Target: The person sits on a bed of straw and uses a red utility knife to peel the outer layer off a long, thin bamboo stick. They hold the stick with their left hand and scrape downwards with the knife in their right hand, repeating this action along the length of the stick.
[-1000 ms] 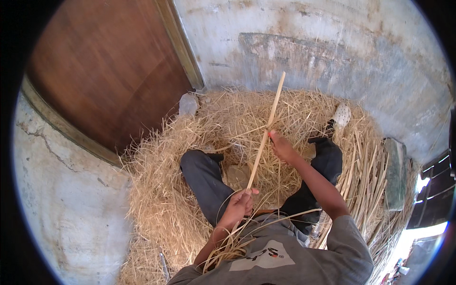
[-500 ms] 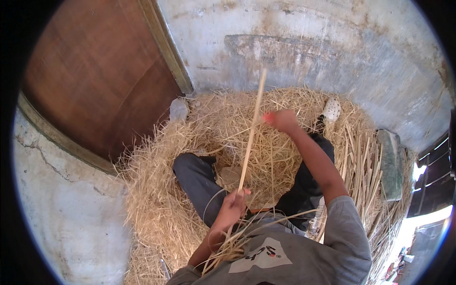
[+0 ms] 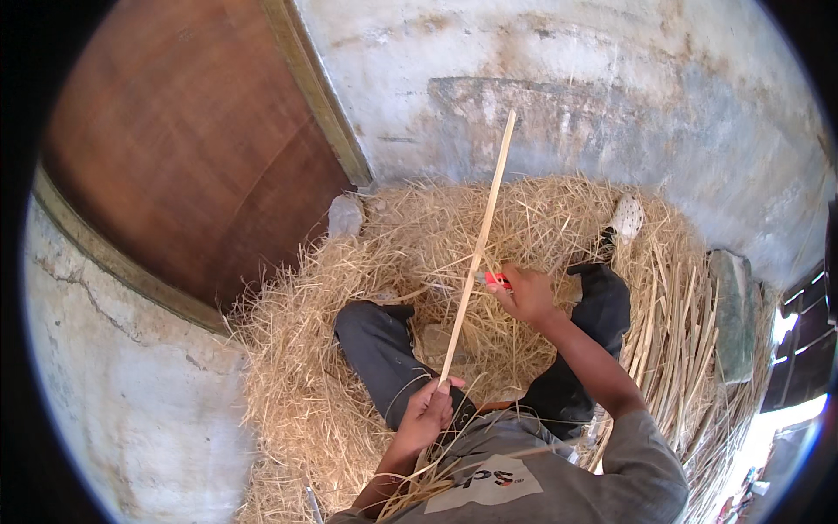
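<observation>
soft, even daylight is cast over the straw [image 3: 301, 393]; a gap [image 3: 768, 438] at lower right is blown out. the door frame [image 3: 131, 274] is bent by fisheye distortion, the corners blackened.

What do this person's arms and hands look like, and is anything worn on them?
The left hand and right hand are bare, without gloves; I can make out no watch. The right forearm is uncovered, below a short, loose grey sleeve. Of the left sleeve, only a little grey shows at the picture's lower edge.
</observation>
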Available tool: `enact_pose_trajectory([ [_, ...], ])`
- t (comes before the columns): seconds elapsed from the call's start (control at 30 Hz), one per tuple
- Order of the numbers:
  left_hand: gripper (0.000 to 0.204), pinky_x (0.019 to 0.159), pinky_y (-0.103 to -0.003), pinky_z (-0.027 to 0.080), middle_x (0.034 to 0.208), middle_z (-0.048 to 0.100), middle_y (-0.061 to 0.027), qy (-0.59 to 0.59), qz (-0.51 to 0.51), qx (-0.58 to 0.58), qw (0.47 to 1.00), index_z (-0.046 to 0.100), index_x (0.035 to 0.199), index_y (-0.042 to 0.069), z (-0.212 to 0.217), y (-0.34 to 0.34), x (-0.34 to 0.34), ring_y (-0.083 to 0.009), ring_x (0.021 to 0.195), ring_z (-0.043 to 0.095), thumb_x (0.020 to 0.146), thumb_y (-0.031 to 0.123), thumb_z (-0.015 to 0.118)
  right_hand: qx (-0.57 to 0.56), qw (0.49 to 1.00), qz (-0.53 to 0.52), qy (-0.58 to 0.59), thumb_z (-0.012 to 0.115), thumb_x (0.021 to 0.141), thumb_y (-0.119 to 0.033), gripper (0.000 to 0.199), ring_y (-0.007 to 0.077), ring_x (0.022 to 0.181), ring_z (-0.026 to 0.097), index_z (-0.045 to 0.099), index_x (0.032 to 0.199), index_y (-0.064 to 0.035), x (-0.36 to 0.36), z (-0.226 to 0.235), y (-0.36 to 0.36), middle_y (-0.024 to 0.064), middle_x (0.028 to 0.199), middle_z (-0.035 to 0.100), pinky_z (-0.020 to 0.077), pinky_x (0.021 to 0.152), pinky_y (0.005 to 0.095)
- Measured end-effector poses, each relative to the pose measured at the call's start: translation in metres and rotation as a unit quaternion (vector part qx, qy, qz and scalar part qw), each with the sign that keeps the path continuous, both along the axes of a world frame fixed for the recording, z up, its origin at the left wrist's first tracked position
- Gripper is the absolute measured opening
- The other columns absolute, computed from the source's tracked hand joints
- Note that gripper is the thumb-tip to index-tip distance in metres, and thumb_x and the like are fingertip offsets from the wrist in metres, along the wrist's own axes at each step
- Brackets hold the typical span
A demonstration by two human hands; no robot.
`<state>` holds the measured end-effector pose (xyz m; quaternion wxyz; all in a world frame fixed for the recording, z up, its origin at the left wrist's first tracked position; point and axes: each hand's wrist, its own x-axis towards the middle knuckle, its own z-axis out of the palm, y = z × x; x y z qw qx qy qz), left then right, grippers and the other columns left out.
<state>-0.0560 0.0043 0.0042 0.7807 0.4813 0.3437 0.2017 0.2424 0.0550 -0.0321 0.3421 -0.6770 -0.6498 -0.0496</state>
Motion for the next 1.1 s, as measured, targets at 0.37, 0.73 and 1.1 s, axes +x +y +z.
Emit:
enact_pose_trajectory([
  [0.37, 0.027, 0.049, -0.02, 0.026, 0.062, 0.034, 0.0089, 0.068, -0.036, 0.095, 0.992, 0.053, 0.113, 0.003, -0.006, -0.025, -0.002, -0.0004, 0.055, 0.031, 0.103, 0.024, 0.037, 0.046, 0.977, -0.024, -0.205, 0.059, 0.082, -0.059, 0.048, 0.0241, 0.046, 0.057, 0.057, 0.075, -0.0114, 0.068, -0.004, 0.044, 0.007, 0.055, 0.056, 0.0444, 0.043, 0.0393],
  [0.73, 0.026, 0.051, -0.021, 0.028, 0.064, 0.036, 0.0077, 0.068, -0.048, 0.118, 0.99, 0.052, 0.113, 0.003, -0.012, -0.03, -0.007, -0.0017, 0.057, 0.033, 0.103, 0.021, 0.037, -0.092, 0.961, -0.08, -0.247, 0.049, 0.083, -0.068, 0.058, 0.0285, 0.052, 0.061, 0.058, 0.084, -0.0111, 0.125, 0.017, 0.093, 0.0085, 0.056, 0.059, 0.0469, 0.05, 0.0418],
  [1.1, 0.032, 0.046, -0.022, 0.025, 0.058, 0.031, 0.0066, 0.031, -0.017, -0.001, 0.999, 0.052, 0.114, 0.001, -0.014, -0.017, -0.026, -0.0032, 0.049, 0.027, 0.104, 0.028, 0.037, -0.216, 0.976, -0.001, 0.034, 0.034, 0.09, -0.07, 0.071, 0.0216, 0.049, 0.053, 0.061, 0.086, -0.0048, 0.107, -0.001, 0.087, 0.0089, 0.053, 0.054, 0.0413, 0.047, 0.0382],
])
